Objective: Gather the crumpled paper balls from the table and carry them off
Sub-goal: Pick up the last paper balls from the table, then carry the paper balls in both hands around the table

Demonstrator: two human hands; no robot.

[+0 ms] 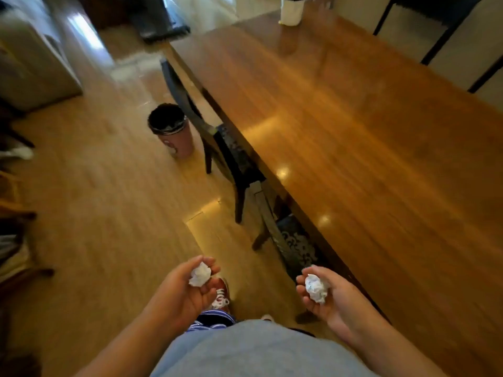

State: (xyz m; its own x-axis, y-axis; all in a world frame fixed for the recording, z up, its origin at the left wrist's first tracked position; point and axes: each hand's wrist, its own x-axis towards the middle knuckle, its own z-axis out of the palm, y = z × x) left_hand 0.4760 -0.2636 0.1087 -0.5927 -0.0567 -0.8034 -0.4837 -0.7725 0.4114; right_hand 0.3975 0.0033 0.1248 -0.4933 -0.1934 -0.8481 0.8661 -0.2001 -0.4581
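My left hand [187, 292] is held palm up low in the view, its fingers curled round a white crumpled paper ball [200, 274]. My right hand [330, 297], also palm up, cups a second white paper ball [315, 288] beside the table's near edge. The long brown wooden table [353, 137] stretches away on the right. Both hands are over the floor, off the tabletop.
A small bin with a black liner [170, 129] stands on the wooden floor ahead, left of the table. Dark chairs [231, 159] are tucked along the table's left side. A white roll [291, 9] stands at the table's far end. Furniture lines the left wall.
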